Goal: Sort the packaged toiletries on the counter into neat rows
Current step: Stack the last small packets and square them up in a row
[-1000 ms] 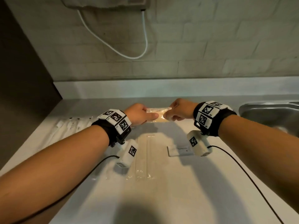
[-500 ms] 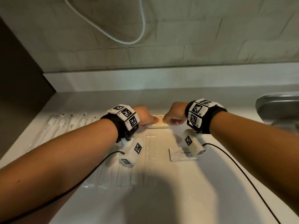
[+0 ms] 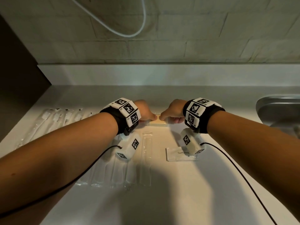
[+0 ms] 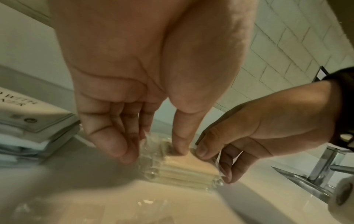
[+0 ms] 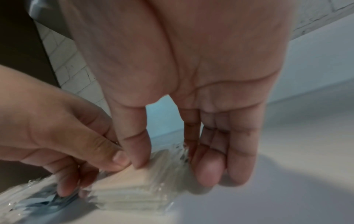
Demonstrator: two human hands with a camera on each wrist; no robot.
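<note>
A stack of beige packets in clear wrap (image 3: pixel 157 122) lies on the white counter (image 3: pixel 186 184) near the back, between my two hands. My left hand (image 3: pixel 146 113) pinches its left end, thumb on top and fingers curled round the end. My right hand (image 3: pixel 172 111) pinches the right end in the same way. The left wrist view shows the stack of packets (image 4: pixel 184 169) flat on the counter, with both thumbs on its top. In the right wrist view the stack (image 5: pixel 138 186) sits under my right hand (image 5: pixel 168 169).
Wrapped toothbrushes (image 3: pixel 61 117) lie in a row at the far left. Clear-wrapped combs (image 3: pixel 126 172) form a row under my left forearm. A toothpaste sachet (image 3: pixel 180 154) lies under my right wrist. A steel sink (image 3: pixel 279 109) is at the right, with its tap (image 4: pixel 314 178).
Both hands have brought the stack down from just above the counter onto it. Their thumbs have come closer together on top. The head view has tilted down.
</note>
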